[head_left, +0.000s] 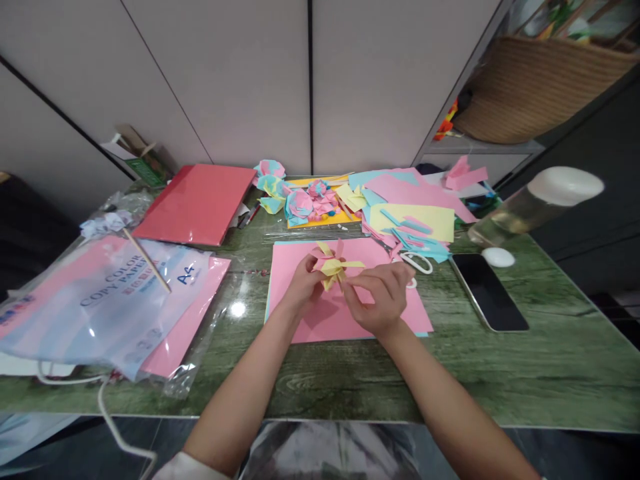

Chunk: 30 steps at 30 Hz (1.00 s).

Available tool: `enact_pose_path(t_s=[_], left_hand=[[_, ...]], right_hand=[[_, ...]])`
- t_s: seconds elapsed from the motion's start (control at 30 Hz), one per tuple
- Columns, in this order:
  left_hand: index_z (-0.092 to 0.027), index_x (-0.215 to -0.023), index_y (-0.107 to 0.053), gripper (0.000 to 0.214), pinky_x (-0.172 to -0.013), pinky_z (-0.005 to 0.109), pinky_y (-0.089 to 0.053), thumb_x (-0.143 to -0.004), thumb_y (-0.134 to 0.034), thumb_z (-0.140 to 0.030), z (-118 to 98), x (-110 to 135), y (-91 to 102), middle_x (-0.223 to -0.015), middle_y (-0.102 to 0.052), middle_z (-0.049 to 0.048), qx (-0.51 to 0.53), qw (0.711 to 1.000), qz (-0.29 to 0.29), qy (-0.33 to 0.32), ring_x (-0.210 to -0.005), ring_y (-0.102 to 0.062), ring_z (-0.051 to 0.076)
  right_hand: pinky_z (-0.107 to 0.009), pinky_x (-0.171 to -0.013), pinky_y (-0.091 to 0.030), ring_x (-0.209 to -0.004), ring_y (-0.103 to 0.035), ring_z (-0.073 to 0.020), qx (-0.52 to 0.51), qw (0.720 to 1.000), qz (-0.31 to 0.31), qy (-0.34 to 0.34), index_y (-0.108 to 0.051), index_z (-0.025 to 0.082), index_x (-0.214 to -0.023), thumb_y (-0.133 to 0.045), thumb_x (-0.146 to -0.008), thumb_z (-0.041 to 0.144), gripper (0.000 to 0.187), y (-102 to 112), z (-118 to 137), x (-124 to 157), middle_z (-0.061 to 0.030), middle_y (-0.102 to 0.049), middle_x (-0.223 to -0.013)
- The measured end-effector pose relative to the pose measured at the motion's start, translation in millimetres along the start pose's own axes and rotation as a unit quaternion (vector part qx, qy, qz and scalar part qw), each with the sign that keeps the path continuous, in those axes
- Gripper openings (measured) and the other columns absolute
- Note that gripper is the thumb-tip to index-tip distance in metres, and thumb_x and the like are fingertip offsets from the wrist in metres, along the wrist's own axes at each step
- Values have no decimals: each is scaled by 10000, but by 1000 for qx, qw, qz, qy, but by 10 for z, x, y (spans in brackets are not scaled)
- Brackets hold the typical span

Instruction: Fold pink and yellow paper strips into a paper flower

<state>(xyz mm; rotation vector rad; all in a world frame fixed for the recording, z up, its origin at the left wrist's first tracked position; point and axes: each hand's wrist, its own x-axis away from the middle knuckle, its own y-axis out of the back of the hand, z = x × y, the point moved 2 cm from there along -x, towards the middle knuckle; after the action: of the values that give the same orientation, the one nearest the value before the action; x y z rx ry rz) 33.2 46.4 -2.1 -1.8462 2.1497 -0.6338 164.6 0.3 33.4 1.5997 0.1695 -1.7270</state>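
Observation:
My left hand (303, 285) and my right hand (379, 295) meet over a pink paper sheet (320, 313) lying on the green table (525, 360). Together they pinch a small folded paper flower (334, 264) made of yellow and pink strips. The fingers of both hands are closed on it, the left from the left side, the right from below and to the right. White-handled scissors (418, 263) lie just right of the hands.
A plastic pack of coloured A4 paper (100, 300) with a thin wooden stick (147, 260) lies left. A red folder (197, 202) sits behind it. Finished paper flowers (300, 200) and cut scraps (410, 213) crowd the back. A phone (487, 291), a bottle (535, 203), a white cable (113, 427).

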Motion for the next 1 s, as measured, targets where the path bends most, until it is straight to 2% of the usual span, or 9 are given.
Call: enact_pose_path(t_s=[0.07, 0.13, 0.3, 0.43, 0.57, 0.7, 0.83, 1.0], left_hand=[[-170, -719, -529, 217, -647, 267, -457, -538, -639, -126, 1, -27, -7, -821, -602, 23, -68, 993, -26, -97, -749, -610, 169], [-172, -672, -514, 213, -693, 264, -452, -521, -648, -104, 9, -41, -8, -804, -576, 3, -101, 981, -57, -154, -775, -591, 155], [-188, -816, -556, 330, -716, 247, -442, -538, -582, -13, 6, 23, -21, -794, -569, -12, -180, 954, -127, -202, -753, -555, 129], [-191, -865, -555, 324, -741, 263, -454, -576, -603, -52, -7, 86, -48, -844, -589, 0, -275, 923, -161, -218, -785, -564, 140], [-197, -870, -562, 329, -733, 262, -460, -573, -629, -71, -4, 105, -62, -849, -602, -1, -310, 908, -179, -217, -787, -568, 144], [-200, -865, -569, 317, -733, 258, -464, -582, -624, -69, -4, 136, -91, -847, -606, 0, -329, 897, -193, -226, -802, -570, 144], [-202, -859, -564, 306, -738, 260, -464, -593, -598, -55, 5, 158, -116, -846, -606, -3, -334, 892, -202, -228, -807, -569, 142], [-202, -864, -556, 307, -739, 256, -462, -600, -575, -48, 23, 141, -106, -856, -601, 0, -317, 901, -199, -219, -816, -565, 142]], right_hand=[[-362, -720, -335, -693, -512, -165, 8, 1000, 19, -23, -562, 234, -720, -648, -675, 238, 97, -34, 6, 8, 9, -596, -675], [-364, -730, -311, -698, -501, -166, 20, 997, 56, -46, -547, 216, -693, -649, -687, 288, 125, -70, -3, 13, 7, -597, -662], [-371, -748, -263, -690, -482, -170, 74, 985, 141, -63, -536, 204, -674, -578, -753, 353, 174, -122, -40, 19, 5, -589, -637], [-377, -739, -245, -692, -480, -176, 113, 979, 164, -43, -556, 200, -723, -519, -784, 286, 111, -129, -29, 11, 0, -584, -618], [-383, -739, -235, -698, -467, -177, 130, 970, 199, -55, -544, 193, -704, -493, -789, 256, 117, -152, -28, 17, -4, -579, -612], [-373, -734, -234, -691, -448, -166, 103, 968, 215, -79, -512, 188, -647, -493, -782, 236, 145, -184, -32, 55, 1, -565, -591], [-357, -724, -237, -647, -419, -143, 87, 970, 212, -77, -486, 184, -605, -483, -791, 220, 189, -207, -17, 76, 14, -531, -555], [-342, -717, -238, -642, -414, -135, 80, 972, 213, -54, -467, 180, -578, -468, -803, 199, 226, -228, -4, 61, 20, -505, -540]])
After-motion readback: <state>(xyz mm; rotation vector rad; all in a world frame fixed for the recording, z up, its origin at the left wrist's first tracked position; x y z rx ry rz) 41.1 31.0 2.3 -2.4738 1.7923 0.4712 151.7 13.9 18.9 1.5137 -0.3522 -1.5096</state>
